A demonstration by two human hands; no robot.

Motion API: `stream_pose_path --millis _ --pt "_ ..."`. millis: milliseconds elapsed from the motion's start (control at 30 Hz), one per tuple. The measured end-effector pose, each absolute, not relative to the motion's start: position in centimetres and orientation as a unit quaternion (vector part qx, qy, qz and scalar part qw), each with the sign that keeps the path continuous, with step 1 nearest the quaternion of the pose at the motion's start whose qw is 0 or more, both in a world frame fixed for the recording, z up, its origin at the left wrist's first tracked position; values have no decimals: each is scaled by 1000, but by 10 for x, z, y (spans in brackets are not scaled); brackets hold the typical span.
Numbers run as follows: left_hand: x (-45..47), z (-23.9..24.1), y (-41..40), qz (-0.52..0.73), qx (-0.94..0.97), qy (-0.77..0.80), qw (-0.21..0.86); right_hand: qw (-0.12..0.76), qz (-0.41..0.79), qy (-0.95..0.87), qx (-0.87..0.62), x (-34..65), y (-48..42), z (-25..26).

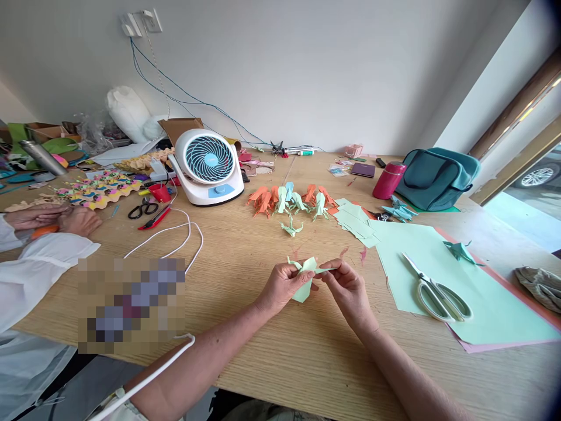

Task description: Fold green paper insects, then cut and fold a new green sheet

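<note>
Above the near middle of the table I hold a pale green origami crane (305, 283) between both hands. My left hand (286, 287) pinches its body, thumb in front, one wing pointing up and one hanging down. My right hand (347, 289) has its fingertips closed on the thin pointed end at the right side. A finished pale green crane (291, 226) sits just beyond my hands. Behind it stands a cluster of orange cranes (262, 200), with pale green and blue ones among them. A stack of small pale green paper pieces (354, 221) lies to the right of the cluster.
Large pale green sheets (412, 245) at the right carry white-handled scissors (438, 292) and a teal crane (461, 251). A pink bottle (389, 180) stands by a teal bag (438, 178). Left are a white fan (208, 166), black scissors (143, 209), a cable and another person's hands (79, 222).
</note>
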State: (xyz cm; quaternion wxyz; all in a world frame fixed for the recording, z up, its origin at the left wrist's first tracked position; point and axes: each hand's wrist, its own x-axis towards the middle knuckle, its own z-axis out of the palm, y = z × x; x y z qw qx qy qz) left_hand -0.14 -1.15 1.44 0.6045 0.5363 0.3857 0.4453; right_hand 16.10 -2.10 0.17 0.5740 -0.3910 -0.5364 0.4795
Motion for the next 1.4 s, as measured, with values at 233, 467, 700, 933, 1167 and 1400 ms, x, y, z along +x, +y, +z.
stream_pose_path --millis 233,467,700,933,1167,1400 --pt "-1 14 -13 435 530 367 629 580 469 -547 -381 164 -19 -2" --pt "1 17 -14 452 494 394 630 560 423 -595 -392 165 -20 -1" --pt "6 17 -18 487 472 419 604 548 335 -644 -415 164 -21 -1" --pt "7 19 -20 491 429 448 612 544 250 -689 -408 165 -24 9" --pt "7 18 -20 485 444 452 603 557 208 -695 -403 162 -28 18" --pt "4 16 -19 490 525 430 547 574 250 -662 -412 161 -26 10"
